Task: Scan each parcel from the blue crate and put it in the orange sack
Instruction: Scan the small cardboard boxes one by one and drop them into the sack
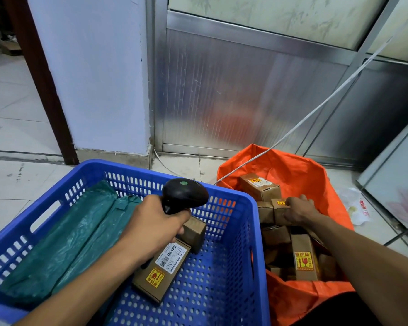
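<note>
The left hand (154, 225), in the lower middle of the frame, has its fingers curled tight round the handle of a black scanner (184, 195), whose head points toward the right over the blue crate (257, 231). The crate fills the lower left of the frame. Inside it lie two green plastic mailers (76, 241) along its left side, a flat cardboard box (161, 271) with a white barcode label and a yellow-and-red sticker at the bottom centre, and a smaller brown box (194, 232) just beside the left hand's knuckles.

The right hand (299, 209), at centre right, reaches into the orange sack (292, 170) and grips a small cardboard parcel (279, 209), fingers over its top edge and thumb at its lower side. The parcel sits among other brown boxes piled in the sack, one (259, 185) at the far side and a tall one (304, 257) with a yellow sticker nearer the bottom. A white cable (316, 109) runs from the upper right down over the sack's rim. The sack touches the crate's right wall.
</note>
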`<state>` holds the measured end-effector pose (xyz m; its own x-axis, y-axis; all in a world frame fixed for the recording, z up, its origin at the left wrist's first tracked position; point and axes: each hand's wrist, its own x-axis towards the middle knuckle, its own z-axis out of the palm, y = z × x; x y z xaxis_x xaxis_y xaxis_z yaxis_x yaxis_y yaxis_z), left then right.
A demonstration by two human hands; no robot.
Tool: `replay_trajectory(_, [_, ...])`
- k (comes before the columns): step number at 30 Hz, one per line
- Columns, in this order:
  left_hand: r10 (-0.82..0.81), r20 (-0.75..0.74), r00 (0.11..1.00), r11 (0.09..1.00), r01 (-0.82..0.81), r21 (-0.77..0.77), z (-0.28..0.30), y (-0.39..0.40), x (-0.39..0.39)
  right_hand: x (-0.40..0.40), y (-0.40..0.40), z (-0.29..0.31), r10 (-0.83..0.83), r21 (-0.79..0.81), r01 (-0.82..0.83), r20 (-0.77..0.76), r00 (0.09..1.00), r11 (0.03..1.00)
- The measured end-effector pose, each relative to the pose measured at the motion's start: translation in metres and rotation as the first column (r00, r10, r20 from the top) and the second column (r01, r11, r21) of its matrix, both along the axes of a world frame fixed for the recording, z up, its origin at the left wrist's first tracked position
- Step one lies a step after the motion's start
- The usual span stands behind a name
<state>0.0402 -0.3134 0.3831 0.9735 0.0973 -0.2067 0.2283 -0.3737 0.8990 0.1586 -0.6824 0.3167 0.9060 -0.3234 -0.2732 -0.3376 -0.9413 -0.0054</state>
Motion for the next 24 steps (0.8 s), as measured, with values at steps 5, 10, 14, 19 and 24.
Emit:
replay_trajectory(5, [0.002, 0.023, 1.0, 1.0, -0.002, 0.016, 0.002, 0.003, 0.002, 0.003, 0.023, 0.008, 0.116, 0.043, -0.127, 0.19, 0.975, 0.991])
replay_trajectory(10, [0.016, 0.014, 1.0, 1.0, -0.016, 0.018, 0.002, 0.008, 0.004, 0.0, 0.073, 0.011, 0.375, -0.005, -0.394, 0.313, 0.873, 0.919])
replay_trajectory(14, [0.023, 0.015, 1.0, 0.999, -0.023, 0.033, -0.001, 0.013, 0.006, -0.008, 0.111, 0.003, 0.585, 0.022, -0.607, 0.242, 0.774, 0.794])
replay_trajectory(19, [0.012, 0.017, 1.0, 1.0, -0.012, 0.001, -0.001, 0.016, 0.006, -0.018, 0.149, -0.028, 0.626, 0.102, -0.636, 0.116, 0.771, 0.765])
replay_trajectory(24, [0.022, 0.018, 1.0, 1.0, -0.021, -0.012, 0.002, 0.019, 0.006, -0.054, 0.198, -0.081, 0.506, 0.322, -0.476, -0.011, 0.862, 0.818])
